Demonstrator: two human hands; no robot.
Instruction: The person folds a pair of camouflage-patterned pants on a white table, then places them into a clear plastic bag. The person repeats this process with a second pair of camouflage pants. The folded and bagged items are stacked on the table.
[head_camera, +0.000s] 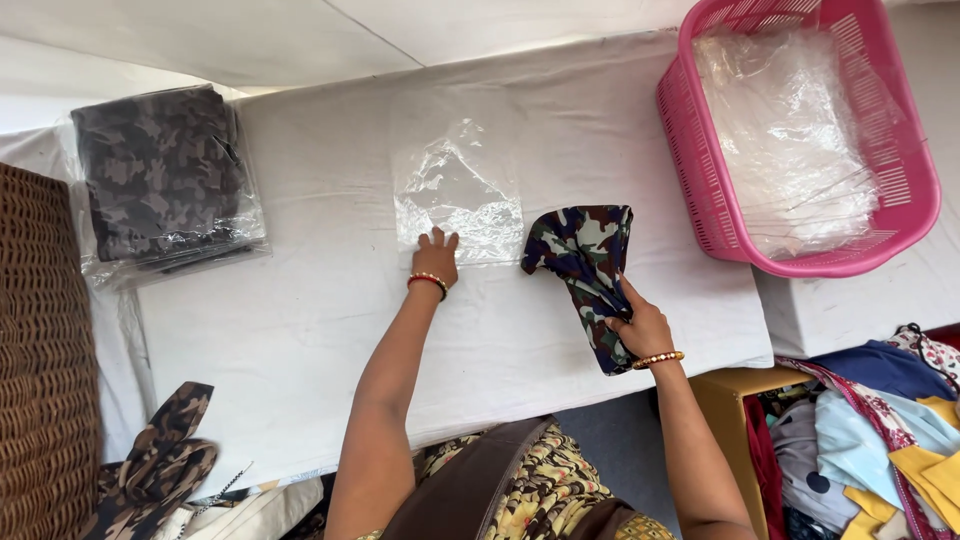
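Note:
A clear plastic bag (458, 195) lies flat on the white table cover (300, 320). My left hand (435, 257) rests on the bag's near edge, fingers spread and pressing it down. Just right of the bag, my right hand (640, 328) grips a folded camouflage cloth (585, 262) by its near end; the cloth's far end reaches level with the bag's near right corner. Both wrists wear beaded bracelets.
A stack of bagged camouflage cloths (160, 180) sits at the far left. A pink plastic basket (700, 150) holding clear bags stands at the right. A wicker basket (45, 380) is at the left edge, loose camouflage cloth (160, 460) near it, and a box of mixed fabrics (870, 430) at lower right.

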